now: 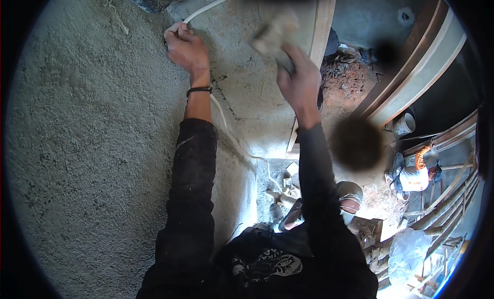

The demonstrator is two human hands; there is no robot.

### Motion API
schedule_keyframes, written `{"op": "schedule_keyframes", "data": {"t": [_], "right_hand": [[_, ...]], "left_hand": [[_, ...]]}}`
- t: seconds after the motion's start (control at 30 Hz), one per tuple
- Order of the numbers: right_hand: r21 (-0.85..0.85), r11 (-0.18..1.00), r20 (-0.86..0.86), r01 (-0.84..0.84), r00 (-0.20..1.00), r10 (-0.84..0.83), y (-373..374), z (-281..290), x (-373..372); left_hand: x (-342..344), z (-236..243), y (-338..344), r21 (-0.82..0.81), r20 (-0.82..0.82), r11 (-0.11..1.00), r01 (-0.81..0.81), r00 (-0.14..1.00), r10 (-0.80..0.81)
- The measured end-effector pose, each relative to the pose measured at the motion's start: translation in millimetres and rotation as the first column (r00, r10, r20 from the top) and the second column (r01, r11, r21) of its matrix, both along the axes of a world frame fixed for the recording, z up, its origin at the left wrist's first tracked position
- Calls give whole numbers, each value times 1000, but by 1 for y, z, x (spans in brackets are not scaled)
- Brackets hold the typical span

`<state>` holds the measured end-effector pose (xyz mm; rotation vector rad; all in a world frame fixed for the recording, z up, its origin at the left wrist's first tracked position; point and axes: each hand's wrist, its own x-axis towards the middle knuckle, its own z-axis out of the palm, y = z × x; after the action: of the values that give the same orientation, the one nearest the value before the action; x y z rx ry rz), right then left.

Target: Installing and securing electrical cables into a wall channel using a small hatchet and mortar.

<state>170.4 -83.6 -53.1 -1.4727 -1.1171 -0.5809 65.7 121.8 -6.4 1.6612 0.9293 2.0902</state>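
Note:
My left hand pinches a white cable or thin pipe against the rough grey wall near the upper middle. More of the white line runs down the wall past my left wrist. My right hand grips a grey tool with a blocky head, possibly a hammer, blurred by motion and held a little right of my left hand. A wooden frame stands just beyond my right hand.
A person is below me and another is at the right. Poles, a plastic sheet and a bucket are at the right; rubble lies on the floor. Dark blurred spots cover parts of the view.

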Motion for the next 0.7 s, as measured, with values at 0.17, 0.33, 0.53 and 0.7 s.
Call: {"op": "schedule_keyframes", "data": {"t": [0.17,0.33,0.53,0.7], "right_hand": [[-92,990,291,110,954,-79,60,51,2],[4,967,623,256,755,-203,102,75,0],[-179,933,673,311,730,-114,127,85,10],[169,971,613,171,753,-240,142,82,21]], "left_hand": [[-2,-2,5,152,-23,986,-70,997,74],[-1,-12,23,241,27,970,24,999,-32],[13,-13,27,275,470,747,605,594,-653],[16,-1,25,392,526,572,720,335,-782]]}}
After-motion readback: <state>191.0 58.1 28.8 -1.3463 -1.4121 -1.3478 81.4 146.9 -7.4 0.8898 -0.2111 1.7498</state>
